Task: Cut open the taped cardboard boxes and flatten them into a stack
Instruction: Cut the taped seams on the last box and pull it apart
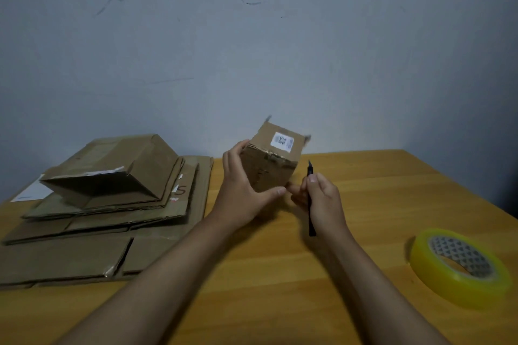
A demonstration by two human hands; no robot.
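Both hands work near the middle of the wooden table (pixel 364 204), forearms reaching in from the near edge. Smooth, honey-coloured planks with visible grain form the tabletop, which stands against a scuffed pale grey wall (pixel 252 50).

Along the left edge lies the stack of flattened boxes (pixel 98 221), dull brown corrugated sheets laid in stepped layers, widest at the bottom. On top of it sits a half-collapsed box (pixel 117 173), a slanted wedge with a dark open mouth facing the near edge.

Near the right edge, well apart from the hands, a roll of clear yellowish packing tape (pixel 459 266) lies flat, its cardboard core patterned in grey.

Between the two hands is the small taped cardboard box (pixel 270 165), tilted on one corner, a white printed label (pixel 281 142) on its upper face and ragged tape along one seam. The left hand (pixel 241 190) grips its left side, thumb under the near lower edge, fingers curled behind. The right hand (pixel 322 199), just beside the box, pinches a slim black utility knife (pixel 310 199) upright like a pen, tip pointing up.
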